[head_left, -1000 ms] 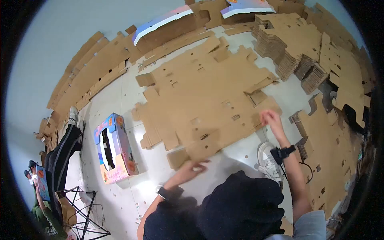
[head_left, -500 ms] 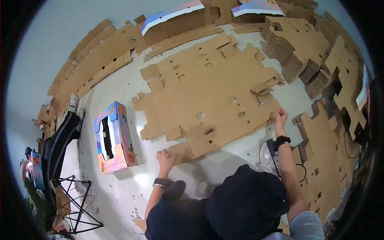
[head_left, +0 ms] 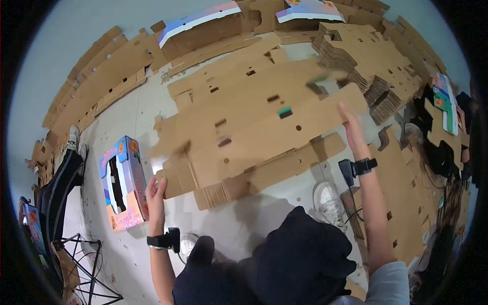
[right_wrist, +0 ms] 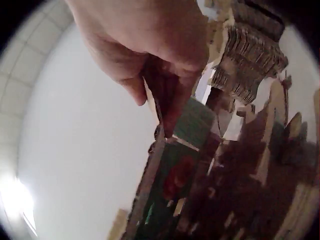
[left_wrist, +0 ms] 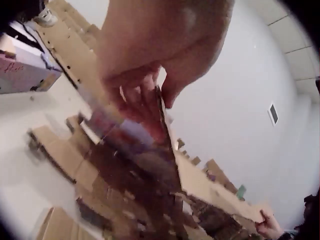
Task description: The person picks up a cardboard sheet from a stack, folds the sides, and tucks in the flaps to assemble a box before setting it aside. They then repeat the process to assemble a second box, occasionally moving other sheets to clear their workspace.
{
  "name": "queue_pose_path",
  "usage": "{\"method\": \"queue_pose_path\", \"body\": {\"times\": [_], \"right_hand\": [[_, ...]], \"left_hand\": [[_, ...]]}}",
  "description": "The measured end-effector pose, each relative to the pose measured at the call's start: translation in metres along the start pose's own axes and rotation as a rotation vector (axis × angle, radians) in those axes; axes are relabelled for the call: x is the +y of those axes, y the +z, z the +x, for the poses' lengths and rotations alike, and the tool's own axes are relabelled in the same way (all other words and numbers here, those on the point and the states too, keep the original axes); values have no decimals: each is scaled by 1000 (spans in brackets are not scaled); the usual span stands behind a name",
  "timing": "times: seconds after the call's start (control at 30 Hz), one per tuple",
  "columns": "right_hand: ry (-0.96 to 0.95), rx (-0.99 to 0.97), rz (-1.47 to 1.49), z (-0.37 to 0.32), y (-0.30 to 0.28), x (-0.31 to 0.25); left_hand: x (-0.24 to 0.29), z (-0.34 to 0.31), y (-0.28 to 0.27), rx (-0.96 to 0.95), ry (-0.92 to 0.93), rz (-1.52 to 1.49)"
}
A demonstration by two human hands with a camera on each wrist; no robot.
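A large die-cut cardboard sheet [head_left: 254, 137], brown side up, is raised and tilted above another flat sheet [head_left: 221, 195] on the floor. My left hand [head_left: 156, 193] pinches its near left corner, thumb on one face and fingers on the other. At its right end my right hand [head_left: 352, 127] grips the edge. In the left wrist view the left hand [left_wrist: 160, 55] holds the sheet's edge, and the printed face shows blurred beneath. The right wrist view has the right hand [right_wrist: 150, 45] pinching the edge, with a green printed area [right_wrist: 192, 122] beside the fingers.
A printed box [head_left: 133, 178] with an oblong opening stands at the left, near a black folding frame [head_left: 91, 264]. Cardboard stacks [head_left: 376, 56] lie at the right. Another person's legs [head_left: 61, 183] are at the far left; someone at the far right holds a printed piece [head_left: 446, 104].
Both hands have closed on the top sheet's near corners and lifted it off the one below. The left hand has moved left from its earlier place.
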State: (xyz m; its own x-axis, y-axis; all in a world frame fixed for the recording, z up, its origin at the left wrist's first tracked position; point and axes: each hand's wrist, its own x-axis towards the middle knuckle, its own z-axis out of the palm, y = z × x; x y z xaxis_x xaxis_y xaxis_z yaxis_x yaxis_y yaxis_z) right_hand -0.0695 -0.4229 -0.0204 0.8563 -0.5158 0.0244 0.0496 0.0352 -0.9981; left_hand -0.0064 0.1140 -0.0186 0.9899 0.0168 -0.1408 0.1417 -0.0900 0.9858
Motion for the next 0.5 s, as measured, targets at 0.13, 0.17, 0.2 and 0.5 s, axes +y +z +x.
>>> {"method": "queue_pose_path", "body": {"times": [0.13,0.17,0.2,0.5], "right_hand": [[62,219,341,-17,-27,42],[152,247,399,-18,-40,75],[275,234,356,-22,-54,112],[413,166,226,-43,-56,148]], "left_hand": [[-79,10,-9,-2,-163,-13],[-106,12,-3,-29,-178,-12],[-94,2,20,30,-238,117],[-189,5,-9,47,38,672]]}}
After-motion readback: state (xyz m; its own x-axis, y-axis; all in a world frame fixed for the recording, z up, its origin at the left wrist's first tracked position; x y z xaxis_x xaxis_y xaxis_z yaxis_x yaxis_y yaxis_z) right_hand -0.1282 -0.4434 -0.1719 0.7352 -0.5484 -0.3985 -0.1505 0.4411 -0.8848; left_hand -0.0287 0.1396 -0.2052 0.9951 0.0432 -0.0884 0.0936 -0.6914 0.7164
